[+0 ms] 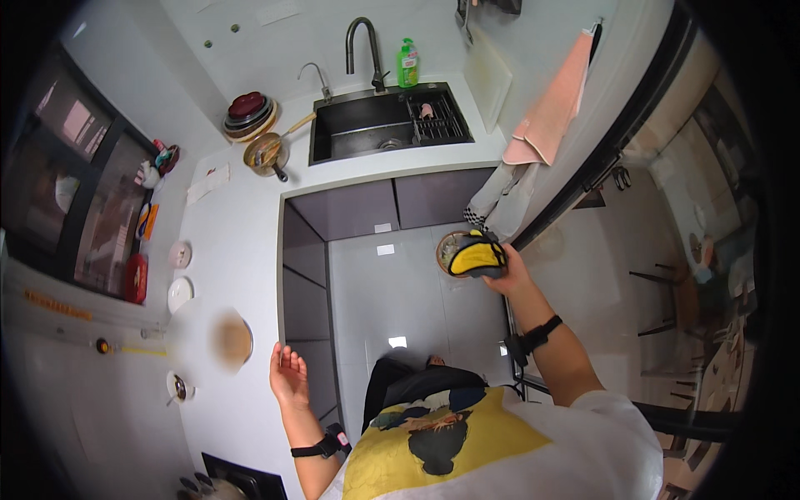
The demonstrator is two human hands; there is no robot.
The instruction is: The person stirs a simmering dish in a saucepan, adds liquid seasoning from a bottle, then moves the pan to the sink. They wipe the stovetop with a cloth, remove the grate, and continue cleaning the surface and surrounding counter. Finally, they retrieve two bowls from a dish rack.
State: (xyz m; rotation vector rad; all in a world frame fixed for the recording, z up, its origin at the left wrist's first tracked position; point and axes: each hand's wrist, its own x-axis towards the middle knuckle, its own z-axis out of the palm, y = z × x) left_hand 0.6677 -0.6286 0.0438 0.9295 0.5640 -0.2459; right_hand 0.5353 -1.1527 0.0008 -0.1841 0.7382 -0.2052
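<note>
My right hand grips a yellow-and-black padded item, possibly an oven mitt, at its near end. Below it, partly covered, is a round bin with a tan rim, standing on the floor by the sliding door. My left hand holds nothing. It hovers beside the edge of the white countertop, palm up and fingers slightly apart. Close to it on the counter is a round object, too blurred to name. A small white bowl with a spoon in it sits farther left.
Beyond the hands is a black sink with a tall faucet and a green pump bottle. A pan and stacked basins stand left of it. A pink towel hangs at right beside the glass door frame.
</note>
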